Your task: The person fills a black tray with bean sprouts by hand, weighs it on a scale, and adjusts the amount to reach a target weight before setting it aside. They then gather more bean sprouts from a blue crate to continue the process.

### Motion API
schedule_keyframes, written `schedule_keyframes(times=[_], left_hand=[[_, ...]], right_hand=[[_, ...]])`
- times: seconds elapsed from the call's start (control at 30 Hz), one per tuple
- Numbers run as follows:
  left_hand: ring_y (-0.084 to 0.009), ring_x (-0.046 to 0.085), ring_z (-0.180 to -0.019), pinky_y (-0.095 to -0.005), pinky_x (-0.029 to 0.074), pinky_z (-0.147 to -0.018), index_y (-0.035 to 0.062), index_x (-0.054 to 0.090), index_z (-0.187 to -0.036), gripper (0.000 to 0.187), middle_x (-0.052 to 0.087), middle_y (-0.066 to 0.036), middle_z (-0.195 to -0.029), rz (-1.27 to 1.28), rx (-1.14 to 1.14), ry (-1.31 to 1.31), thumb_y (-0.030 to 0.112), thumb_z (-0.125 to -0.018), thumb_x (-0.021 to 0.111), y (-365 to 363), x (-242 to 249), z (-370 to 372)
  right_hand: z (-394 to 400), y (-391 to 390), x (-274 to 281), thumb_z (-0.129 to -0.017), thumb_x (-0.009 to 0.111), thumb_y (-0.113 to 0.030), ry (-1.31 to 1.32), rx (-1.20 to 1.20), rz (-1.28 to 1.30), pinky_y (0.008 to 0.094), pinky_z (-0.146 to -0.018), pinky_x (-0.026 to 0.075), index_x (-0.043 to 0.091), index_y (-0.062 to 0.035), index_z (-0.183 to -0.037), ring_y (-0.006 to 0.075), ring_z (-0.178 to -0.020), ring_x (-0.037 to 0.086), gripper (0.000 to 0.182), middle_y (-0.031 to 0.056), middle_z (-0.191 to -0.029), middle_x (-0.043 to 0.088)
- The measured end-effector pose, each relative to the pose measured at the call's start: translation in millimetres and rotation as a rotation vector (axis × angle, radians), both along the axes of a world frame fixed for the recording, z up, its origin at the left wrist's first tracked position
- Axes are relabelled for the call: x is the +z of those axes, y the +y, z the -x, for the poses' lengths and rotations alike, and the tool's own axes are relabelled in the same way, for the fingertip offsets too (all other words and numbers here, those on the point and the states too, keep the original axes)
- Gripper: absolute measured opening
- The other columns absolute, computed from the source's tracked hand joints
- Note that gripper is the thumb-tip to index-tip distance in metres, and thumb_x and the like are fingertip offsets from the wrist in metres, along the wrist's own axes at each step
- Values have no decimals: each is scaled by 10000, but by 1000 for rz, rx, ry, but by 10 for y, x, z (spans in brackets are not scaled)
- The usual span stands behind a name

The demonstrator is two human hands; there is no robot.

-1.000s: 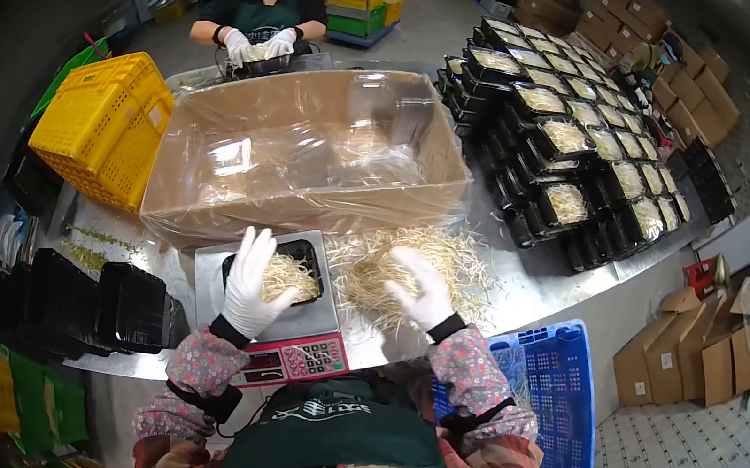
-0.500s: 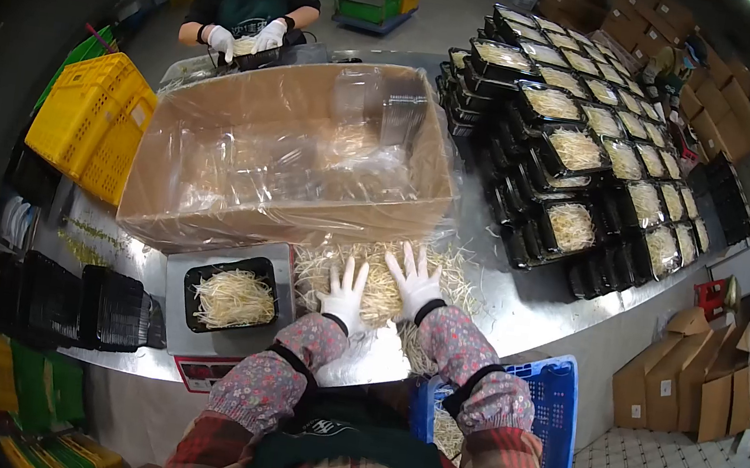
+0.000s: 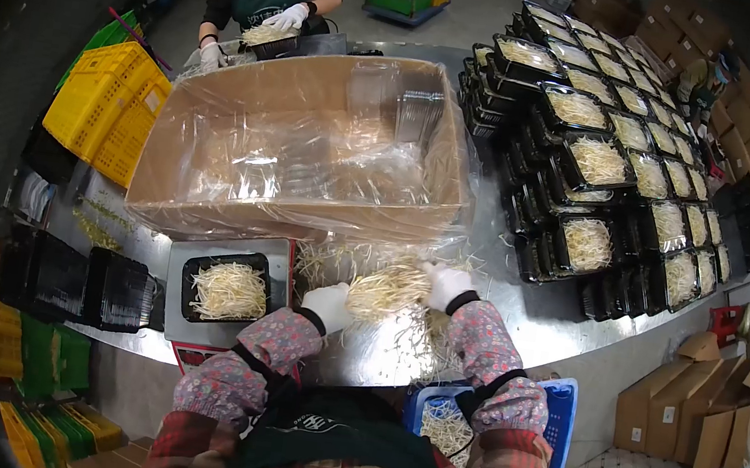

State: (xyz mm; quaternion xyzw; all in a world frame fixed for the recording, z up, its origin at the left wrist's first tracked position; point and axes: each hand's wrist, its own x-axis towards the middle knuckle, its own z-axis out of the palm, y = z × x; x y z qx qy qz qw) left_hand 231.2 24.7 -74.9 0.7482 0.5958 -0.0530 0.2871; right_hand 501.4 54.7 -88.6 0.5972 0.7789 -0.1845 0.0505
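Observation:
A loose bunch of bean sprouts [image 3: 388, 291] is gathered between my two white-gloved hands, just above the metal table. My left hand [image 3: 328, 307] presses on its left side with fingers curled inward. On the right side, my right hand [image 3: 447, 287] closes on the same bunch; its fingertips are partly hidden by sprouts. To the left, a black tray [image 3: 186, 289] filled with bean sprouts rests on a scale [image 3: 287, 265]. More loose sprouts lie scattered on the table around my hands.
A large plastic-lined carton [image 3: 302, 215] stands just beyond my hands. Stacked packed trays [image 3: 598, 161] fill the right side; empty black trays [image 3: 57, 277] stand left. A blue crate [image 3: 556, 428] with sprouts sits below the table edge. Across the table, a person handles a tray.
My hands were spread flat on the sprouts; now they have curled in and hold a bunch between them, raised a little. The person opposite has shifted hands on a filled tray.

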Motion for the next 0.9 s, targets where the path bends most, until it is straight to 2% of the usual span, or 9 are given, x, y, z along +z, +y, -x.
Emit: schedule_keyframes(times=[0.17,0.27,0.33,0.37,0.47,0.5,0.6,0.8,0.9], left_hand=[[-330,647,-862,-435,516,-717,109,588,-1061,358,653,-123,-976,-230,-311,-60,304,-770,658,-198,90,132],[-289,602,-908,-415,504,-704,143,566,-1161,457,600,-82,-1070,-317,-529,-72,156,-714,655,-288,47,-75],[-280,583,-926,-422,500,-705,148,536,-1242,566,584,-72,-1122,-500,-501,-166,113,-688,646,-330,-94,-245],[-301,534,-1076,-441,485,-811,135,457,-1339,723,510,-99,-1266,-414,-455,-72,158,-660,705,-349,-117,-309],[-328,431,-1249,-471,456,-898,136,342,-1418,891,360,-124,-1425,-457,-327,-84,256,-646,771,-481,-138,-290],[-367,279,-1366,-517,414,-954,132,262,-1460,1072,225,-154,-1507,-384,-336,-103,353,-581,835,-516,-187,-252],[-402,217,-1394,-587,377,-982,125,236,-1477,1100,175,-180,-1530,-396,-377,-85,377,-591,839,-576,-181,-270],[-447,110,-1421,-705,291,-1001,129,106,-1517,1255,63,-199,-1562,-210,-564,61,395,-547,858,61,-68,-635],[-476,212,-1378,-585,383,-1011,117,85,-1514,1266,89,-211,-1556,-177,-559,5,338,-537,859,339,-148,-732]], right_hand=[[-479,-13,536,-627,754,-312,397,-222,38,399,-857,517,448,-303,-1385,342,-946,659,817,192,-1061,671],[-187,-16,776,-625,774,-339,282,-121,91,407,-882,506,384,-302,-1426,364,-1009,636,892,230,-1165,621],[-35,-6,236,-617,805,-352,316,-5,-1,418,-957,466,282,-279,-1480,407,-1142,559,1012,275,-1308,511],[77,-14,387,-608,833,-352,163,3,186,440,-1055,387,207,-232,-1509,450,-1295,403,1104,292,-1454,329],[-32,-149,118,-609,841,-339,210,-106,60,448,-1116,311,190,-197,-1514,474,-1365,276,1124,282,-1502,245],[-167,-182,31,-601,849,-368,341,-126,35,475,-1132,274,142,-194,-1523,483,-1397,186,1175,272,-1536,151],[-274,-428,315,-565,870,-393,205,-212,111,508,-1128,261,75,-195,-1530,490,-1406,141,1266,262,-1551,94],[19,-592,162,-436,925,-349,-36,-126,175,548,-1107,278,-22,-151,-1522,449,-1422,151,1454,232,-1565,79],[-14,-441,-167,-589,852,-264,-35,-122,89,498,-1032,403,50,-118,-1513,447,-1360,311,1232,254,-1521,213]])
